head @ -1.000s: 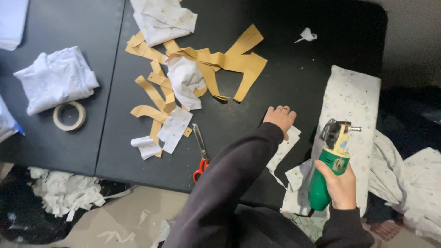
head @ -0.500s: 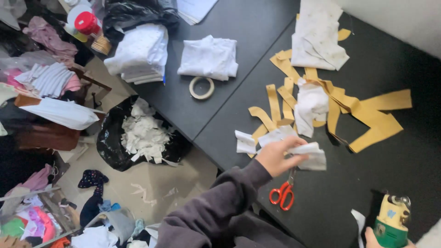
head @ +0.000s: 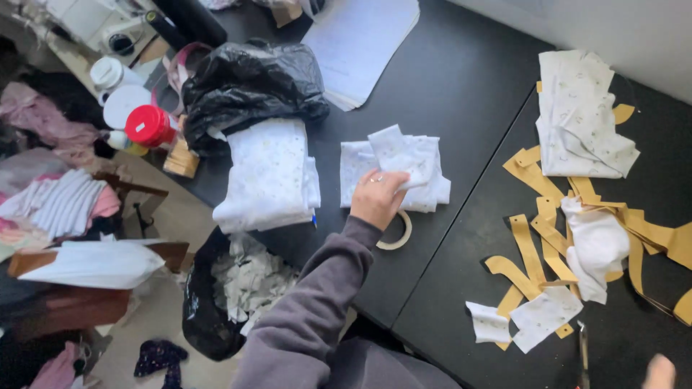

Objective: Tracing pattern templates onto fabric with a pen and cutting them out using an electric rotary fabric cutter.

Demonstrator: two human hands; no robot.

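My left hand (head: 378, 196) grips a small white printed cloth piece (head: 398, 153) and holds it on top of a small pile of white cloth pieces (head: 431, 181) on the black table (head: 468, 86). A roll of tape (head: 401, 235) lies just below the hand, partly hidden by the wrist. Only a blurred bit of my right hand (head: 659, 373) shows at the bottom right corner; what it holds is out of frame.
A folded white fabric stack (head: 270, 176) lies left of the pile, under a black plastic bag (head: 249, 79). Papers (head: 364, 43) are behind it. Yellow paper strips (head: 530, 252) and white scraps lie at right. A black bag of scraps (head: 216, 302) stands on the floor.
The view has swung left. My left hand has carried the white cloth piece from beside the scissors over to the pile on the left. The green cutter has left the frame.
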